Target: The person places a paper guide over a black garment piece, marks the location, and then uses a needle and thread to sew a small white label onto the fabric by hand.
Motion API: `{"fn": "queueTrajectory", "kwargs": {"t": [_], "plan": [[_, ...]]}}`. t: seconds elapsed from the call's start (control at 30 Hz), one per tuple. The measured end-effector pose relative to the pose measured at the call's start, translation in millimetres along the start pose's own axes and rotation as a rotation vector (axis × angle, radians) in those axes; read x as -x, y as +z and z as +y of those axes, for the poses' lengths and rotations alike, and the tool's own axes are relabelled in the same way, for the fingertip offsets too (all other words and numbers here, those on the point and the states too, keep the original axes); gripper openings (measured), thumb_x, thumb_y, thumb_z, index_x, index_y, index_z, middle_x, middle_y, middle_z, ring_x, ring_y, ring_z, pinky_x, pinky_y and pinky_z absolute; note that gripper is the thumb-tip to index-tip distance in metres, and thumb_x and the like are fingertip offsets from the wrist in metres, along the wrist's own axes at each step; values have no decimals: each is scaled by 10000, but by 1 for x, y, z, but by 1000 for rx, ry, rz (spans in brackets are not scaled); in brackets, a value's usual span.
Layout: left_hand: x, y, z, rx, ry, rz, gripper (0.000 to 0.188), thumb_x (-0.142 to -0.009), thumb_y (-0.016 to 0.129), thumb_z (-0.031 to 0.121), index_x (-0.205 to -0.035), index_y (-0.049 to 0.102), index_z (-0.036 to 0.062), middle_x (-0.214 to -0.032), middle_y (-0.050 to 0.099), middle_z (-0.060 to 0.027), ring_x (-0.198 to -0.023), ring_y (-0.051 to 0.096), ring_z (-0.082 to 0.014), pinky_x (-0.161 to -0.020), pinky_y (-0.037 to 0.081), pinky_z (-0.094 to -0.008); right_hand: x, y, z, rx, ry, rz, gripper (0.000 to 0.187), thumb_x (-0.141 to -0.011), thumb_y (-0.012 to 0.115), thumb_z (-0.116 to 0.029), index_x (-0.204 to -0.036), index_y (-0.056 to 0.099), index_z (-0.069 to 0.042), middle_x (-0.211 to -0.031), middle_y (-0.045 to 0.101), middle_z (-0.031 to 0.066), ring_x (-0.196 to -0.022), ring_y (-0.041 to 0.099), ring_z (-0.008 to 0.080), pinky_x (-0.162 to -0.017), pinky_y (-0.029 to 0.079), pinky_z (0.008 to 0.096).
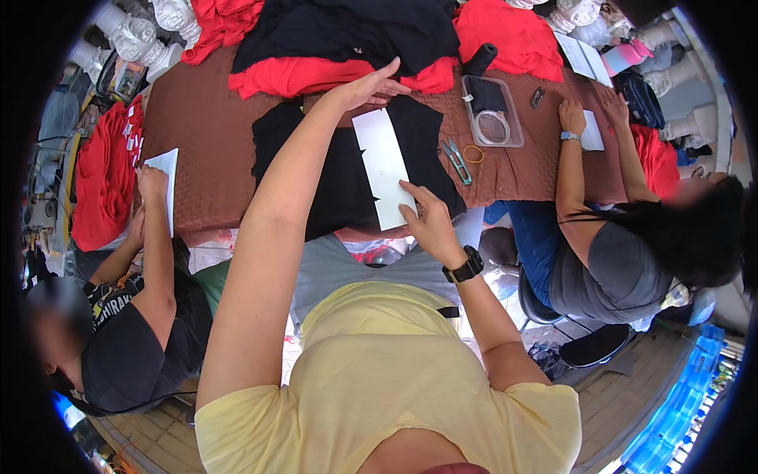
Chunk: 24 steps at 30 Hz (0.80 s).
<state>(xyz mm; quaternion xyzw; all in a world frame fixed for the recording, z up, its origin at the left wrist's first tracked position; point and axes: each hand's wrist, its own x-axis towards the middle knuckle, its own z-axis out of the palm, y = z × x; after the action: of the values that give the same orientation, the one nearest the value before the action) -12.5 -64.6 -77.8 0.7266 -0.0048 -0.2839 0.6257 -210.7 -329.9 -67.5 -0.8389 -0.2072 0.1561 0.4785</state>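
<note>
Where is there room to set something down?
Bare tablecloth lies left, between the left neighbour's paper and the black garment; also right, between the yellow ring and the right neighbour's arm. Red cloth and black cloth crowd the far side.

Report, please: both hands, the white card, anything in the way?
Left hand open, near far end of white card. Right hand touching near end. Card on black cloth, otherwise uncovered. Teal snips to its right, clear of it.
</note>
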Motion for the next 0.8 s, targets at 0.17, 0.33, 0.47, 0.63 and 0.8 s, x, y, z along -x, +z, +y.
{"fn": "queueTrajectory", "kwargs": {"t": [0.17,0.33,0.47,0.63,0.8], "plan": [[2,20,4,-99,-63,130,1048,-910,168,886,-1458,572,90,-1592,429,-146,-1471,358,-288,-1173,295,-396,-51,-11,-13,809,-126,250,377,-892,732,-360,-1037,720,-12,-1107,559,216,-1002,616,401,-787,539,480],[9,24,3,-119,72,167,968,-956,186,831,-1444,590,99,-1527,504,-174,-1431,429,-313,-1168,337,-430,-165,1,40,596,-459,460,318,-887,662,-132,-1191,679,-40,-1181,599,108,-1049,566,351,-850,476,470],[61,65,-12,-492,507,677,538,-970,629,493,-1264,673,45,-1270,634,-194,-1225,561,-348,-1029,442,-418,-167,1,55,663,-384,509,376,-870,665,-147,-1240,680,-82,-1206,583,77,-1079,528,321,-884,440,473],[157,162,-51,-908,366,706,739,-743,822,509,-1312,610,88,-1350,516,-155,-1288,459,-385,-1064,364,-549,-172,5,56,577,-365,479,384,-870,666,-183,-1250,688,-137,-1203,573,72,-1085,506,327,-900,408,473],[158,175,-77,-1027,439,668,790,-745,810,527,-1400,568,157,-1488,463,-147,-1423,361,-422,-1178,248,-615,-183,-2,61,581,-340,442,425,-859,650,-230,-1274,678,-140,-1200,570,88,-1060,510,357,-876,423,489]]}}
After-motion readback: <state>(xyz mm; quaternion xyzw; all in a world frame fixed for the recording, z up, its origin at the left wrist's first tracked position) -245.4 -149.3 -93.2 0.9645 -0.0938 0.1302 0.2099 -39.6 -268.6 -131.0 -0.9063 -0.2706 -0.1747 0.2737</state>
